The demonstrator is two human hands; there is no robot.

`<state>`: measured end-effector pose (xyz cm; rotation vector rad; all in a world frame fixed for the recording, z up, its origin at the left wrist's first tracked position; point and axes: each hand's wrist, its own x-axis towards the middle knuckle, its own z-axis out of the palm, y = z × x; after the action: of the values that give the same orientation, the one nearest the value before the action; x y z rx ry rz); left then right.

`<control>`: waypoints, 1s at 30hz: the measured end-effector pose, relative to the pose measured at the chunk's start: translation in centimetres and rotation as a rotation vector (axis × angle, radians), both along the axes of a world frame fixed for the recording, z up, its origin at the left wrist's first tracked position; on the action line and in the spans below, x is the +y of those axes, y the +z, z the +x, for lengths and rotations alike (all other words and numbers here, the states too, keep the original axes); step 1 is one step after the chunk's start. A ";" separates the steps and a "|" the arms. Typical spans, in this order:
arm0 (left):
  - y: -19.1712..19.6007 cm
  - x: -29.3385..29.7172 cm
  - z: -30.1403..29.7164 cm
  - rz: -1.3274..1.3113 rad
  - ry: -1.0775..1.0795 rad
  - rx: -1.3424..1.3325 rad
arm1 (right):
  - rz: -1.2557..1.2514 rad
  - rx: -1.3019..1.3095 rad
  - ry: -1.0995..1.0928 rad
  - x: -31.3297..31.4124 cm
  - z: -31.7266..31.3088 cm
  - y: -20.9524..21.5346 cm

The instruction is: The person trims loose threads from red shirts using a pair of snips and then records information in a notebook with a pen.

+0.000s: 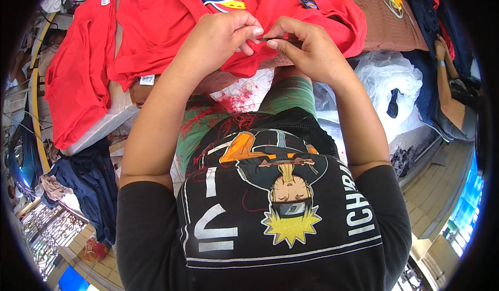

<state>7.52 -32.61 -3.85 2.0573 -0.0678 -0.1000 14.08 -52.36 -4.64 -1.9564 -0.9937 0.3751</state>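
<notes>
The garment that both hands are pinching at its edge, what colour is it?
The garment is bright red, seen clearly in the head view.

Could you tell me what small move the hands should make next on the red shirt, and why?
Probably a short snip or pull: both hands, left and right, pinch the red shirt hem, a thin dark tool lies between the fingertips, and red threads litter the lap.

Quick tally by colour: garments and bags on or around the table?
Red garments: 2, the red shirt held by the left hand and right hand, and another
Navy garments: 2
Clear plastic bags: 1
Total: 5
</notes>
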 end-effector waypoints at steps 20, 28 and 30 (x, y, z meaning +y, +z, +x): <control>-5.4 3.0 -6.0 0.513 0.151 -0.461 | 0.130 0.004 -0.194 -1.5 0.2 0.8; -4.3 2.1 -5.8 0.553 0.184 -0.484 | 0.127 -0.032 0.035 2.4 -3.5 -1.0; -4.8 2.0 -5.7 0.531 0.152 -0.510 | 0.139 -0.074 -0.026 3.2 -2.8 -2.9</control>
<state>1.78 -30.63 -8.62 2.5620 -0.2172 0.5584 11.24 -49.20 -7.57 -1.8671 -1.0134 0.2143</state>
